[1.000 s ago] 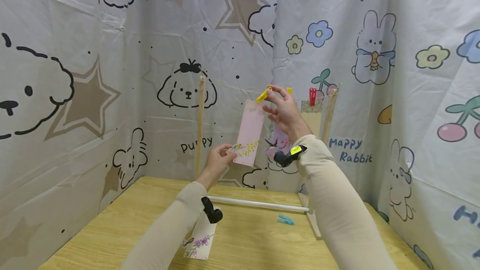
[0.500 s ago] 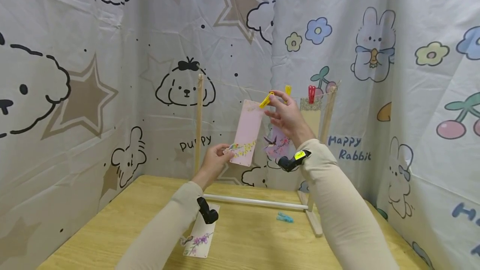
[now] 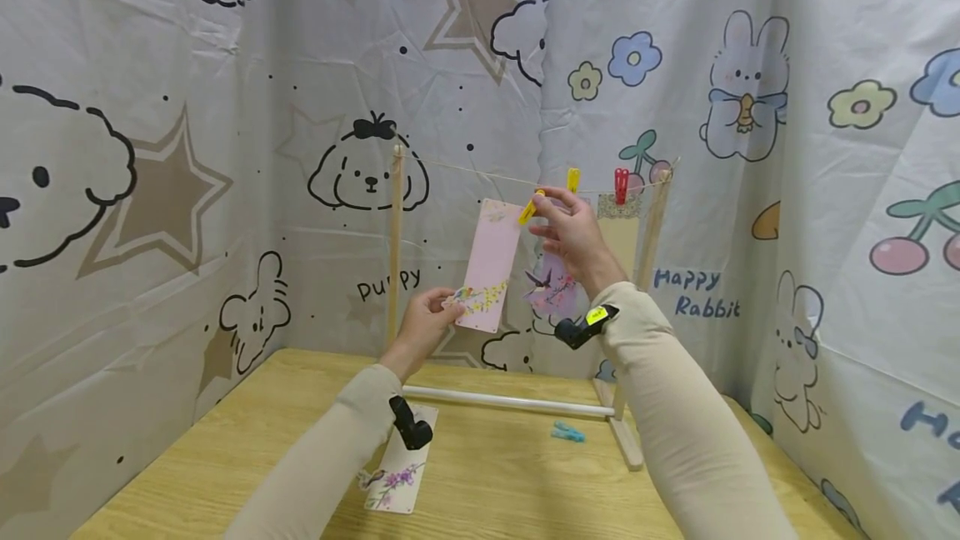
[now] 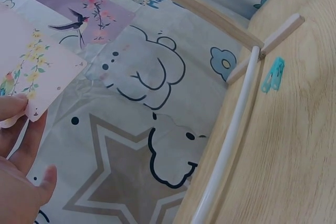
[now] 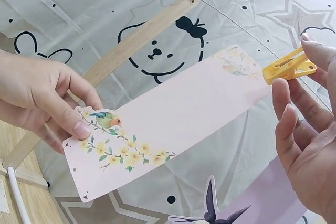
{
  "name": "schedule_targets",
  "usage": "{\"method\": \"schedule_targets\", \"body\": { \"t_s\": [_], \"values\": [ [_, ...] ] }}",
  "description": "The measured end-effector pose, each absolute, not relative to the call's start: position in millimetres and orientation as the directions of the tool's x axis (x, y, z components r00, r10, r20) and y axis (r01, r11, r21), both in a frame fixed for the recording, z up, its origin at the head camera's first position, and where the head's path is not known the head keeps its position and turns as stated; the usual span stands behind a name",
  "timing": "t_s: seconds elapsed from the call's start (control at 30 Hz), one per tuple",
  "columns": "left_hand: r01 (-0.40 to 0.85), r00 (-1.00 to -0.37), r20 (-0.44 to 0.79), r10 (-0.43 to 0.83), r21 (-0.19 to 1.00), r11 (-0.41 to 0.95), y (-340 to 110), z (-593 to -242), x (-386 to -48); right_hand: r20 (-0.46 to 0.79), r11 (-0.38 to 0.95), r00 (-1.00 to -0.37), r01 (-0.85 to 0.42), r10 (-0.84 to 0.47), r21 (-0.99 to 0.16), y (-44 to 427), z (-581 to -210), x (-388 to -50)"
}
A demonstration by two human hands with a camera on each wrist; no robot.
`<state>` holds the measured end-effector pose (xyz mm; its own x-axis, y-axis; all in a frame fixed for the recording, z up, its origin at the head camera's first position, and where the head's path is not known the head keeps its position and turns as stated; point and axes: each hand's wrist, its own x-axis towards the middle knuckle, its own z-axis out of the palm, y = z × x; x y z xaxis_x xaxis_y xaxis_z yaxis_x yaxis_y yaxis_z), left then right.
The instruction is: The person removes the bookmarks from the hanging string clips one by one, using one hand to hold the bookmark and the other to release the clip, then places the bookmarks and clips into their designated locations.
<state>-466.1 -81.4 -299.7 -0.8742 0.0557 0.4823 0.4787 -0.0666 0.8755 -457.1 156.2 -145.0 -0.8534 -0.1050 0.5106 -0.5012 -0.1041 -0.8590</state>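
Below the string (image 3: 483,172), left of the purple bookmark (image 3: 562,273), the left hand (image 3: 422,327) pinches the pink bookmark (image 3: 492,252). The right hand (image 3: 577,233) pinches a yellow clothespin (image 5: 286,71), now lowered to its upper right edge; it seems not yet hung.

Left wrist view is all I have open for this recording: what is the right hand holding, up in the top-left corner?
Observer: The right wrist view shows the right hand pinching a yellow clip at a top corner of the pink card.

Operator: And the beige card behind? Its top is cut off for me.

Observer: In the head view, a red clip is fixed at its top edge.

Operator: Any card lying on the table?

Observer: Yes, a white flowered card, partly hidden by the left sleeve in the head view.
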Motion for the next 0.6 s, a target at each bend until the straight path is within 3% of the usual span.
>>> {"method": "schedule_targets", "body": {
  "t_s": [0.6],
  "values": [
    [0.461,-0.886,0.463,0.027,0.886,-0.056,-94,-309,-464,0.501,-0.049,-0.849,-0.501,-0.169,-0.864,153,-155,-451]
  ]
}}
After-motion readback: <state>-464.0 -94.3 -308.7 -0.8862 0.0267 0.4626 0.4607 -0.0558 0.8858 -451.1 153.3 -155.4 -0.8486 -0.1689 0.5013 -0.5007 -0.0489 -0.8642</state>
